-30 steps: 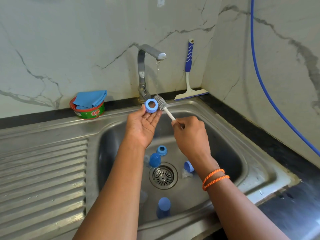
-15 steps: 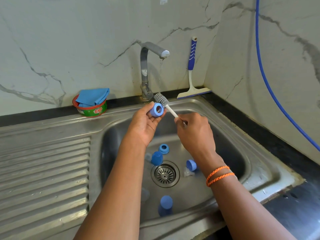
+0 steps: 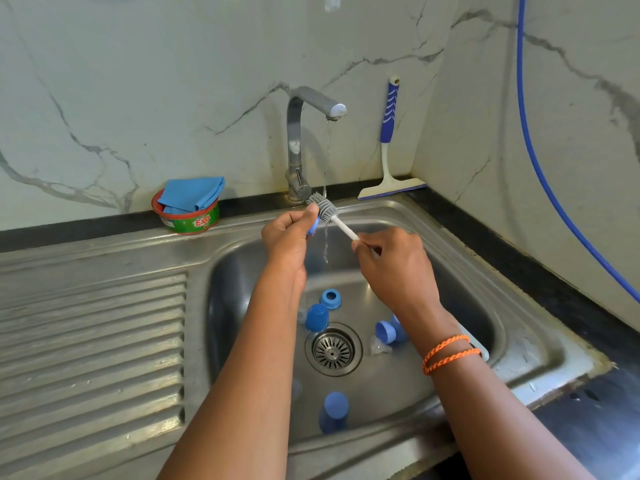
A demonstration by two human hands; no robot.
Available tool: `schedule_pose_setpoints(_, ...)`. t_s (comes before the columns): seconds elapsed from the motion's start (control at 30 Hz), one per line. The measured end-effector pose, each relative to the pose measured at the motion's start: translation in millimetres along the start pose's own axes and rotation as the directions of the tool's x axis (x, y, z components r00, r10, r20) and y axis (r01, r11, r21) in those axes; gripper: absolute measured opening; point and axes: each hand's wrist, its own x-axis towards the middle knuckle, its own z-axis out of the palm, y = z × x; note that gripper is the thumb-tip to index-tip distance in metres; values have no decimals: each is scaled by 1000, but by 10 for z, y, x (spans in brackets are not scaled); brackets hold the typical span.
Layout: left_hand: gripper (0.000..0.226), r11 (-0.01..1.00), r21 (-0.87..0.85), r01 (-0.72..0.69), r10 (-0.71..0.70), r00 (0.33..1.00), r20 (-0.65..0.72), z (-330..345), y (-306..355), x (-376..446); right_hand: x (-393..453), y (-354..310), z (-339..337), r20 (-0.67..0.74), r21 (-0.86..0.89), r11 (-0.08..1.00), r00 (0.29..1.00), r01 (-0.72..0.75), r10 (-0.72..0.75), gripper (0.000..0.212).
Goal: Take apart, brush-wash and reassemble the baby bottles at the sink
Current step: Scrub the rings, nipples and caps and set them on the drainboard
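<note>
The bottles look already taken apart: a blue cap (image 3: 333, 410) lies in the sink (image 3: 519, 344) at six o'clock of the drain (image 3: 333, 348), a second cap (image 3: 316, 317) and a blue ring (image 3: 330, 298) at twelve, another piece (image 3: 387, 332) at three. Washing seems midway; reassembly remains. Farther off, the left hand (image 3: 287, 237) has its grip curled around a blue collar (image 3: 313, 227). The right hand (image 3: 394, 265) pinches the bottle brush (image 3: 327, 209), bristles against the collar under the running tap (image 3: 311, 109).

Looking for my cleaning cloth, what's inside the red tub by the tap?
A folded blue cloth fills the red tub and sticks out above its rim. Whatever lies beneath the cloth is covered.
</note>
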Motion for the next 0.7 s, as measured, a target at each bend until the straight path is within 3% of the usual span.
schedule_pose_setpoints(0.17, 20, 999, -35, 5, -7, 998, -67, -48, 7, 23, -28, -27, 23, 11, -5, 1000, 1000, -6, 6, 33)
schedule_pose_setpoints(0.37, 15, 989, -83, 125, -110, 980, 166, -66, 42, -17, 27, 56, 0, -32, -11, 995, 995, -98, 97, 29)
schedule_pose_setpoints(0.57, 19, 890, -373, 262, -198, 959, 201, -1, 28, -44, 19, 46, 5, -17, -9, 995, 995, -100, 100, 30)
schedule_pose_setpoints(0.7, 33, 756, -574, 315, -218, 948, 233, 21, 1, -51, 10, 36, 37, 13, -9, 994, 994, -106, 106, 29)
